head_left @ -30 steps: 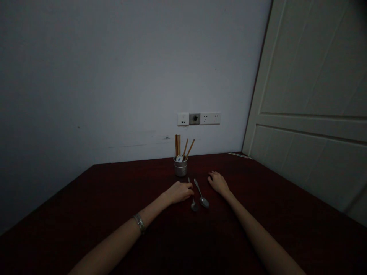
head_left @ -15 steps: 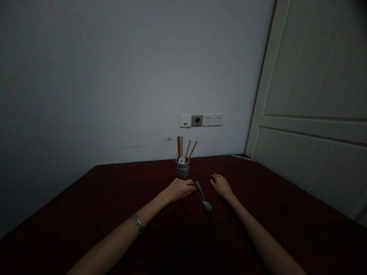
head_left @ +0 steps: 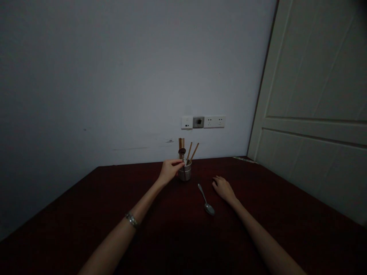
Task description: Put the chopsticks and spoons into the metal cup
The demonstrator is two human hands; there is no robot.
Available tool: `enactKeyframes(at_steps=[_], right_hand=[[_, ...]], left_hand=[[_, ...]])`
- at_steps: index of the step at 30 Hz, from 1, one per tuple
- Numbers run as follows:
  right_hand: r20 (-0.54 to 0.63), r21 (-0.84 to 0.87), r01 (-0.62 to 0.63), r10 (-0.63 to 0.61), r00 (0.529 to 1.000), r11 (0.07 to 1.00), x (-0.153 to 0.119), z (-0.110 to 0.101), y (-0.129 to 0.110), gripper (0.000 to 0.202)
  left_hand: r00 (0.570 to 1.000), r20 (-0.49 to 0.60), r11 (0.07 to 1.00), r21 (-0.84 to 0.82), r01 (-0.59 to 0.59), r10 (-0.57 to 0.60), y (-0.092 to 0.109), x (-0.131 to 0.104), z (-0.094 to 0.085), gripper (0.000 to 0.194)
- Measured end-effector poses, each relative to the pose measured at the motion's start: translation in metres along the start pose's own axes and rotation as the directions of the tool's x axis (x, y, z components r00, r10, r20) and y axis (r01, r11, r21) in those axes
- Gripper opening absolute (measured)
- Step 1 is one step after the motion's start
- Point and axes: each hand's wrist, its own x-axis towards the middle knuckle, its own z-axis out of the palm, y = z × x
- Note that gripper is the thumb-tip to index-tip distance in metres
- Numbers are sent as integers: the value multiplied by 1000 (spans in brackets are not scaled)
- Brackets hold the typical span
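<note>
My left hand (head_left: 171,170) is raised just in front of the metal cup (head_left: 186,175), thumb and fingers pinched on a dark metal spoon (head_left: 182,151). That spoon is upright, its bowl at the top and its thin handle pointing down across the front of the cup. Several wooden chopsticks (head_left: 193,153) stand in the cup, beside a white piece mostly hidden by my fingers. A second metal spoon (head_left: 209,208) lies on the table, its bowl towards me. To the right of it, my right hand (head_left: 224,188) rests palm down on the tabletop, fingers loosely stretched and holding nothing.
The dark red table (head_left: 129,183) runs back to a pale wall (head_left: 129,76). Sockets and switches (head_left: 214,122) are mounted on the wall behind the cup. A white panelled door (head_left: 315,84) borders the right side.
My left hand has moved up and left from beside the spoons on the table and now holds one upright at the cup. The other spoon stays lying there. My right hand remains resting.
</note>
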Motion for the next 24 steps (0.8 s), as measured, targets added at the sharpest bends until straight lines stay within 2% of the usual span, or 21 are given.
enactKeyframes(at_steps=[6,11,15,18,20,22,24], right_hand=[[2,31,1,-1,1000,1000,2,4,3,41],[-14,63,-3,4,1000,998,2,7,3,40],[-84,201,-27,45,995,979,2,0,9,37],[-260,362,-42,144,955,931,7,-29,5,32],[-414,451,80,129,901,889,12,-60,-8,28],[-514,491,271,25,857,828,19,-95,-32,26],[-509,475,437,-167,845,764,26,-128,-61,24]], left_hand=[[996,-39,992,-93,79,-83,-8,2,-4,33],[990,15,983,-124,138,-137,-14,2,-6,30],[987,17,980,-117,158,-157,-13,1,-8,28],[986,28,982,-90,165,-163,-13,1,-9,27],[985,53,984,-67,165,-162,-12,1,-10,27],[985,78,986,-38,160,-157,-12,-1,-9,27],[984,103,989,-16,145,-142,-12,-2,-7,27]])
